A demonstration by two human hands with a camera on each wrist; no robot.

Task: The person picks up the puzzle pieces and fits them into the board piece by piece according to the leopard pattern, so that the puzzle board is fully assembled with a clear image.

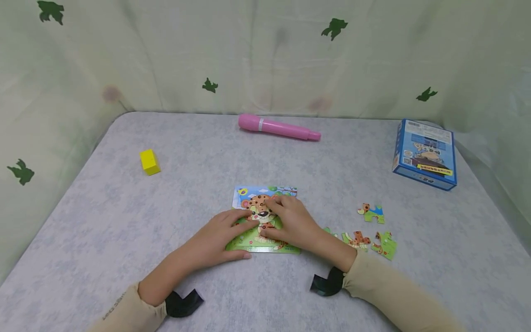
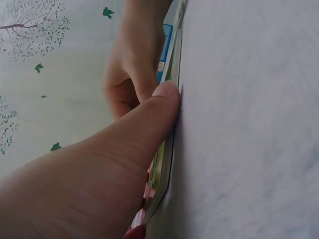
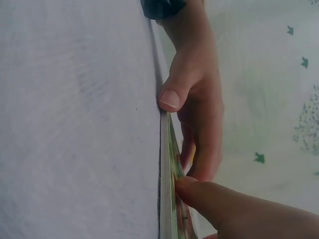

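Observation:
A small jigsaw puzzle [image 1: 265, 248] with a spotted cartoon leopard lies flat on the table in the head view. From the left, my left hand [image 1: 220, 235] rests on it, fingers stretched over the leopard and thumb at the near edge. My right hand [image 1: 295, 223] comes in from the right, its fingers bent a little and touching the leopard's face and body. In the right wrist view the right thumb [image 3: 202, 194] presses on the picture side, and the left thumb [image 3: 172, 97] lies at the board's edge. The palms hide parts of the picture.
Several loose jigsaw pieces [image 1: 386, 245] lie right of the board, one partly behind the right wrist. A blue box [image 1: 427, 154] stands at the back right, a pink marker-shaped tube [image 1: 286, 129] at the back edge, and a yellow block [image 1: 149, 162] at the left.

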